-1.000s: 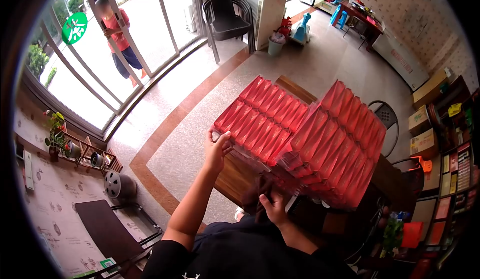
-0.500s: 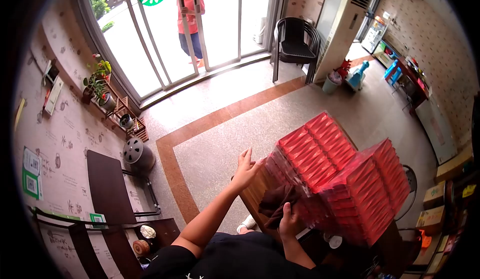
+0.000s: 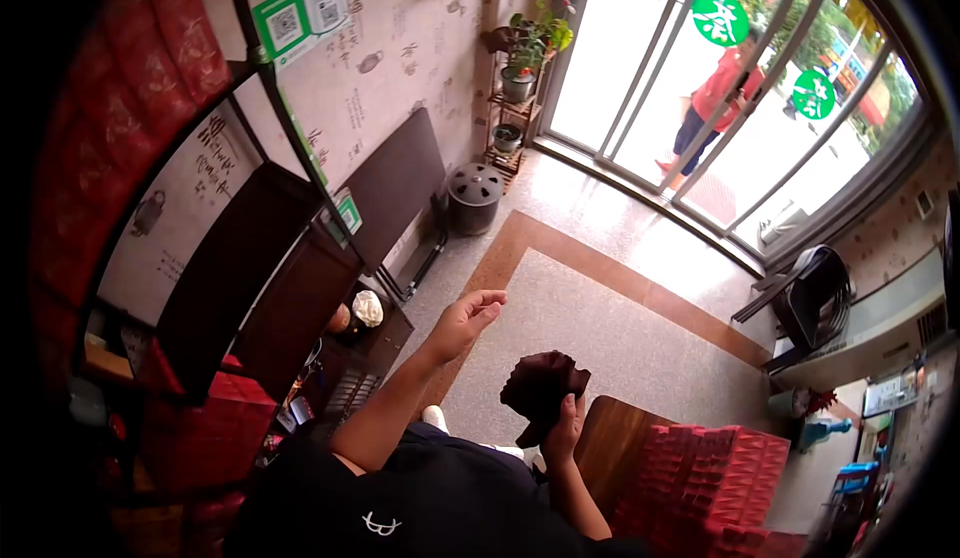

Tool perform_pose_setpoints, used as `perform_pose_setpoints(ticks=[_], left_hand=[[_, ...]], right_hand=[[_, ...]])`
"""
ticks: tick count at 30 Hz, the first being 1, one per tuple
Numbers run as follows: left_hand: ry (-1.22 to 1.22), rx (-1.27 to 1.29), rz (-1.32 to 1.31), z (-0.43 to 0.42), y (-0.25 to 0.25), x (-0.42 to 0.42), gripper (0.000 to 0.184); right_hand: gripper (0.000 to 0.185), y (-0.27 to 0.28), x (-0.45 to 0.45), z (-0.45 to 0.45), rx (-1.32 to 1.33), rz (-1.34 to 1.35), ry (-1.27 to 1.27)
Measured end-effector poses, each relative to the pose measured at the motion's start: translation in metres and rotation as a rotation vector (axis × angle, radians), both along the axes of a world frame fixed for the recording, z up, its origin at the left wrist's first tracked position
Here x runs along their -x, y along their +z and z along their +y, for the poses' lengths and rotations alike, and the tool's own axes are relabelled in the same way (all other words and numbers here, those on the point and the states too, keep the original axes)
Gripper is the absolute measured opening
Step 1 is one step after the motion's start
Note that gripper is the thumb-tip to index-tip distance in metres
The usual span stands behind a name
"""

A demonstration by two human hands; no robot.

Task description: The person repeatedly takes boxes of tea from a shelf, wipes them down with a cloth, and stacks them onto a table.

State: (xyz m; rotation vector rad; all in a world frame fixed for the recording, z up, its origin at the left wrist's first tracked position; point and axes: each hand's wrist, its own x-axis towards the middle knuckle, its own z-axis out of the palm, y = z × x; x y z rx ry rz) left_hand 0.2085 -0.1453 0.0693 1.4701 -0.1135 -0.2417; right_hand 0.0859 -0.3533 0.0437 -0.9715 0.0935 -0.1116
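My left hand (image 3: pixel 463 330) is held out in front of my body over the floor, its fingers loosely bent and the thumb apart, with nothing in it. A dark brown cloth (image 3: pixel 543 386) is bunched in my right hand (image 3: pixel 566 430), hanging above the floor near the left edge of the wooden table (image 3: pixel 612 438). On that table, right of my right hand, stand stacks of red packages (image 3: pixel 705 473) with a folded pattern. Their lower part runs out of view.
A sliding glass door (image 3: pixel 640 88) is ahead, and a person in a red top (image 3: pixel 718 93) stands outside it. Stacked black chairs (image 3: pixel 815 298) are at right. Left are a grey lidded bin (image 3: pixel 475 198), a plant stand (image 3: pixel 515 113), a dark cabinet (image 3: pixel 385 343) and more red packages (image 3: pixel 215 423).
The view has swung to the left. My right hand has lifted the brown cloth away from the red stacks, and my left hand has moved away from them too.
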Motion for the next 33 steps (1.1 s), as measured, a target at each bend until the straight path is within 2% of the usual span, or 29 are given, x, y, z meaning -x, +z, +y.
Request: perform_pose_setpoints(ticks=[1, 4, 6, 8, 9, 12, 17, 20, 22, 24, 26, 28, 31, 33], left_hand=[[0.118, -0.018, -0.026, 0.028, 0.003, 0.005, 0.036], [0.512, -0.050, -0.154, 0.105, 0.007, 0.031, 0.028], [0.861, -0.238, -0.351, 0.147, 0.014, 0.053, 0.025], [1.103, -0.372, -0.516, 0.182, 0.020, 0.078, 0.028], [1.192, -0.418, -0.557, 0.194, 0.027, 0.093, 0.030], [1.446, -0.653, -0.660, 0.226, 0.034, 0.137, 0.035], [1.973, -0.725, -0.692, 0.268, 0.001, 0.211, 0.050], [2.220, -0.902, -0.621, 0.282, -0.007, 0.263, 0.054], [2.039, -1.386, -0.153, 0.284, 0.021, 0.303, 0.065], [1.746, -1.646, -0.030, 0.304, 0.025, 0.332, 0.080], [1.515, -1.853, 0.371, 0.312, 0.029, 0.351, 0.091], [1.433, -1.820, 0.402, 0.322, 0.023, 0.366, 0.090], [1.490, -1.906, 0.143, 0.349, -0.012, 0.396, 0.075], [1.473, -1.927, 0.108, 0.341, -0.011, 0.401, 0.070]], right_hand=[[0.040, -0.009, -0.009, 0.015, 0.075, -0.024, 0.078], [0.039, -0.020, -0.030, 0.068, 0.105, -0.077, 0.183], [0.039, -0.010, -0.037, 0.109, 0.047, -0.087, 0.324], [0.042, -0.025, -0.043, 0.138, 0.190, -0.121, 0.346], [0.045, -0.032, -0.046, 0.151, 0.144, -0.110, 0.412], [0.043, -0.018, -0.045, 0.185, 0.251, -0.119, 0.518], [0.036, 0.003, -0.055, 0.209, 0.128, -0.113, 0.673], [0.038, 0.005, -0.060, 0.215, 0.135, -0.110, 0.763], [0.040, 0.008, -0.066, 0.220, 0.192, -0.163, 0.790], [0.037, 0.017, -0.069, 0.223, 0.195, -0.217, 0.867], [0.034, 0.014, -0.072, 0.223, 0.219, -0.258, 0.904], [0.034, 0.022, -0.071, 0.222, 0.168, -0.253, 0.930], [0.037, 0.020, -0.070, 0.212, 0.203, -0.237, 0.941], [0.037, 0.020, -0.070, 0.204, 0.204, -0.249, 0.905]])
